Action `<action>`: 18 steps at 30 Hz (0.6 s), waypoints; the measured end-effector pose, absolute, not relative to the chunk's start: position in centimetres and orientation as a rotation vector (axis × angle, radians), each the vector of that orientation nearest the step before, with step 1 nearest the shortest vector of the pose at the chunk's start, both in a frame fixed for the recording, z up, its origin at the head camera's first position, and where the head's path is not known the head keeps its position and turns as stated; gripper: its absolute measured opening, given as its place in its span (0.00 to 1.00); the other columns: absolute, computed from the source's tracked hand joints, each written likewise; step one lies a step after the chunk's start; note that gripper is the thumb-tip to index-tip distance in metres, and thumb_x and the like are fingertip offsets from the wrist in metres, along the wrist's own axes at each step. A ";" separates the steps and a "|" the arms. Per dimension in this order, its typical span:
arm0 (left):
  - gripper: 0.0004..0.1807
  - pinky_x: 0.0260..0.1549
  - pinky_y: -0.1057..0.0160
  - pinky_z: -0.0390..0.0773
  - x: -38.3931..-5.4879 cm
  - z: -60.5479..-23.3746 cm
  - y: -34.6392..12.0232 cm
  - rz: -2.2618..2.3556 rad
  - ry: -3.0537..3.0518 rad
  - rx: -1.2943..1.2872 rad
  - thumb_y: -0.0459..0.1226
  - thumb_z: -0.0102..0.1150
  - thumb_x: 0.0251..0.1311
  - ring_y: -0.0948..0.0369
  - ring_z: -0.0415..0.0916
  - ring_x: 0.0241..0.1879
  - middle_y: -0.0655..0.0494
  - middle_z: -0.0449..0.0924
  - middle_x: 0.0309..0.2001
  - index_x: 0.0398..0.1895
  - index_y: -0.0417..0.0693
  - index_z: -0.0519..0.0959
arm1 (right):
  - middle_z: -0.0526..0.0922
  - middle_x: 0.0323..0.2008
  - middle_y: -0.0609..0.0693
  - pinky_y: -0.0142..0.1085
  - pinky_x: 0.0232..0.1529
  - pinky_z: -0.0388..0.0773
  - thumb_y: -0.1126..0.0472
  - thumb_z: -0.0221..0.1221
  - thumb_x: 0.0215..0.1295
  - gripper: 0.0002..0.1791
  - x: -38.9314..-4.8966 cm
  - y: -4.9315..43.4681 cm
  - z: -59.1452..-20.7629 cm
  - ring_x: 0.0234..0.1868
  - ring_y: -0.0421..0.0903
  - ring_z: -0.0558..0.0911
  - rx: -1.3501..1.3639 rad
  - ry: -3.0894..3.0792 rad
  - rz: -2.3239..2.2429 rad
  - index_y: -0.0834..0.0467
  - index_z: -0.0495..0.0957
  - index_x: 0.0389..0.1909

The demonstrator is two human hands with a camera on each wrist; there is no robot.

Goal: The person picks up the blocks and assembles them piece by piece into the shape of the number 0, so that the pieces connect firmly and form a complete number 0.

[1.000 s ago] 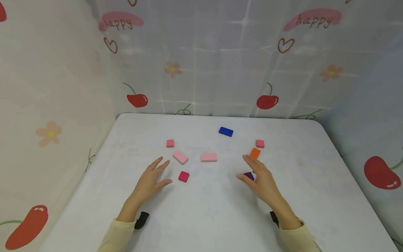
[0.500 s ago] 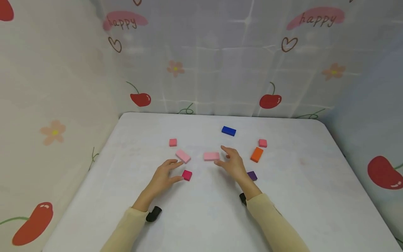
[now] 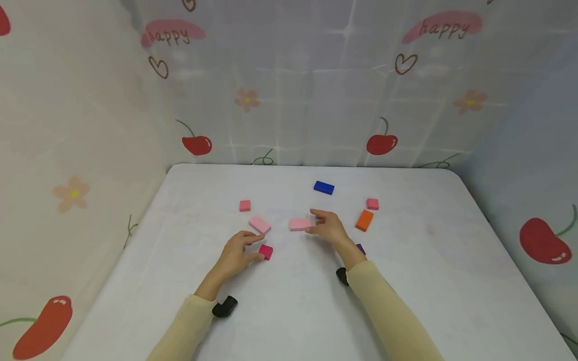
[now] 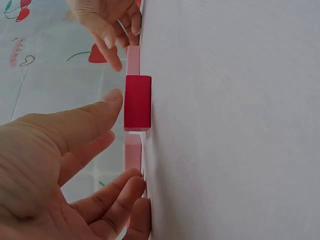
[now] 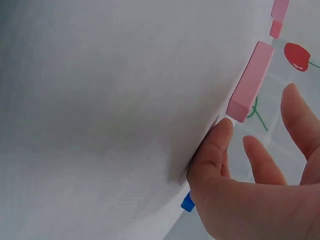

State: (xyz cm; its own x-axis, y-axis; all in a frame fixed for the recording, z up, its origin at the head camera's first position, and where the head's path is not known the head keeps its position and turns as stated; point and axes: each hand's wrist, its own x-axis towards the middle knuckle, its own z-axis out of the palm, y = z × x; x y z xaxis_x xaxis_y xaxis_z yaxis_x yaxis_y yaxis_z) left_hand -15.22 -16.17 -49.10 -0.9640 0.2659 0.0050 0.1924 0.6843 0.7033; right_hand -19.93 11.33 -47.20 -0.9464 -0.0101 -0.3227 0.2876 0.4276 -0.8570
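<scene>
My left hand [image 3: 233,256] reaches in beside a crimson block [image 3: 267,252], thumb and fingers spread apart. In the left wrist view the thumb tip lies close to that crimson block [image 4: 137,102], while the fingertips are near a pale pink block behind it [image 4: 132,151]. At the right end of another pale pink block [image 3: 298,224] is my right hand [image 3: 331,229], its fingers parted. The right wrist view has the fingertips just short of this pink block [image 5: 250,82], with nothing gripped. A second pale pink block [image 3: 259,224] lies tilted beyond my left fingers.
A blue block [image 3: 324,187] lies toward the back of the white table [image 3: 451,281]. Small coral-pink blocks lie at left [image 3: 245,205] and right [image 3: 372,204]. An orange block [image 3: 364,220] stands off to the right. My right forearm partly hides a purple block [image 3: 360,248].
My right hand has swung left from the orange and purple blocks to the pale pink block. My left hand has moved right to the crimson block. The blocks lie where they were.
</scene>
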 end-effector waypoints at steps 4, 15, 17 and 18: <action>0.26 0.46 0.56 0.73 -15.3 -49.4 -16.2 1.157 2.802 0.388 0.37 0.74 0.50 0.54 0.73 0.50 0.50 0.77 0.52 0.56 0.50 0.82 | 0.69 0.66 0.59 0.50 0.63 0.70 0.64 0.68 0.57 0.33 -20.4 11.2 -47.6 0.63 0.56 0.72 0.249 2.411 -1.506 0.51 0.74 0.65; 0.22 0.48 0.54 0.74 -15.7 -49.6 -16.0 1.121 2.817 0.372 0.38 0.75 0.49 0.52 0.72 0.53 0.49 0.76 0.53 0.50 0.48 0.85 | 0.73 0.56 0.59 0.43 0.53 0.73 0.68 0.68 0.55 0.24 -20.7 11.0 -47.8 0.56 0.54 0.73 0.251 2.494 -1.442 0.56 0.82 0.55; 0.20 0.49 0.52 0.75 -15.7 -49.6 -15.9 1.122 2.816 0.374 0.37 0.74 0.49 0.51 0.72 0.55 0.49 0.76 0.53 0.49 0.47 0.86 | 0.74 0.55 0.59 0.41 0.50 0.73 0.69 0.67 0.54 0.22 -20.6 11.0 -47.8 0.54 0.53 0.74 0.248 2.519 -1.424 0.56 0.83 0.53; 0.19 0.49 0.52 0.75 -15.7 -49.6 -15.9 1.121 2.816 0.378 0.37 0.74 0.50 0.51 0.72 0.55 0.49 0.76 0.53 0.48 0.47 0.86 | 0.74 0.54 0.59 0.41 0.49 0.73 0.69 0.67 0.54 0.21 -20.6 11.0 -47.8 0.53 0.53 0.74 0.248 2.530 -1.417 0.56 0.84 0.52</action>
State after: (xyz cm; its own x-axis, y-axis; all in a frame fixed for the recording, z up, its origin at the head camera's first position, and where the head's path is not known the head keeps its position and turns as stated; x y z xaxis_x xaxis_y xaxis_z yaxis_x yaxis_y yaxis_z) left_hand -15.67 -15.90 -49.59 -0.9656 0.2598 0.0109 0.1962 0.7005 0.6862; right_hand -20.62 10.96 -47.80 -0.9591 0.0348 -0.2811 0.2578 0.5181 -0.8155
